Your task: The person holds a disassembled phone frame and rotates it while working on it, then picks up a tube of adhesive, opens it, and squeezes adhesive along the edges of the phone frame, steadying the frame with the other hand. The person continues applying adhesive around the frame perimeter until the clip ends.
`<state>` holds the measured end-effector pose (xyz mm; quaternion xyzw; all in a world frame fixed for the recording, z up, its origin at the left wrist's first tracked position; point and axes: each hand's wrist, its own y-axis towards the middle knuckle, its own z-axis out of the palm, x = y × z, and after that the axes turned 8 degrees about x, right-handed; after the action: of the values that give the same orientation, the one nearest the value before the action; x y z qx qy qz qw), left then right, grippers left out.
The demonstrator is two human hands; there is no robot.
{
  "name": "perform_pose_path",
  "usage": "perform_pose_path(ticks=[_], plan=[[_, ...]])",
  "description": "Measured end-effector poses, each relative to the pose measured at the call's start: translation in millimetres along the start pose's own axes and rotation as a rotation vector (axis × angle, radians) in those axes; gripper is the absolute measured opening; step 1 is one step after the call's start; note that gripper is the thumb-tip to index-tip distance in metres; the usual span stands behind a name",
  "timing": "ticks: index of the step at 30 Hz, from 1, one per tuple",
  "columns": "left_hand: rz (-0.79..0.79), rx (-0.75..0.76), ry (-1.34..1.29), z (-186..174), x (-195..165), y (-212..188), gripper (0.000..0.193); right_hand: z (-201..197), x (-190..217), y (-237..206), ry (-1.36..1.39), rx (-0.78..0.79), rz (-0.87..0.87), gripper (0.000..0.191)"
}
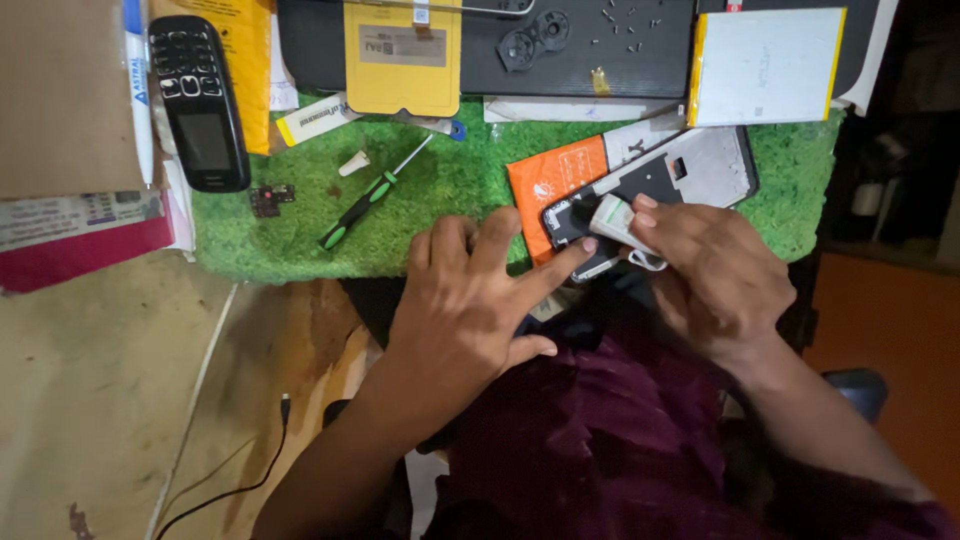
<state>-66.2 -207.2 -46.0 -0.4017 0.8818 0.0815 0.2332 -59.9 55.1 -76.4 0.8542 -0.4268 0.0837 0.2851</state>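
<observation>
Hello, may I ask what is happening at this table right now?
A person is working on an opened dark smartphone body that lies on a green artificial-grass mat. The right hand holds a small white tube with its tip against the phone's lower end. The left hand steadies that end with one fingertip. A green-and-black screwdriver, a black keypad phone and a flat white battery with yellow edges lie nearby, untouched.

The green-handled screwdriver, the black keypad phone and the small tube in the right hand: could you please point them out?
Green-handled screwdriver (362,204): head view, on its handle.
Black keypad phone (198,100): head view, mid-body.
Small tube (612,218): head view, on its white body.
</observation>
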Motion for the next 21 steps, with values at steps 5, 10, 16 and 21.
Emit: perform_pose_path(ticks=[5,10,16,21], plan=[[0.002,-0.017,0.005,-0.6,-0.4,0.9,0.098,0.3,-1.9,-3.1,-0.003,0.003,0.012,0.031],[-0.007,0.024,0.01,-1.5,-2.0,3.1,0.096,0.8,-0.8,-4.2,0.028,0.016,0.015,0.035],[0.0,-0.017,0.014,-0.5,-1.6,3.3,0.098,-5.7,2.4,-0.5,-0.01,0.015,0.062,0.036],[-0.003,0.0,0.003,0.0,-2.2,4.3,0.096,-7.6,1.8,0.2,0.005,0.022,0.059,0.035]])
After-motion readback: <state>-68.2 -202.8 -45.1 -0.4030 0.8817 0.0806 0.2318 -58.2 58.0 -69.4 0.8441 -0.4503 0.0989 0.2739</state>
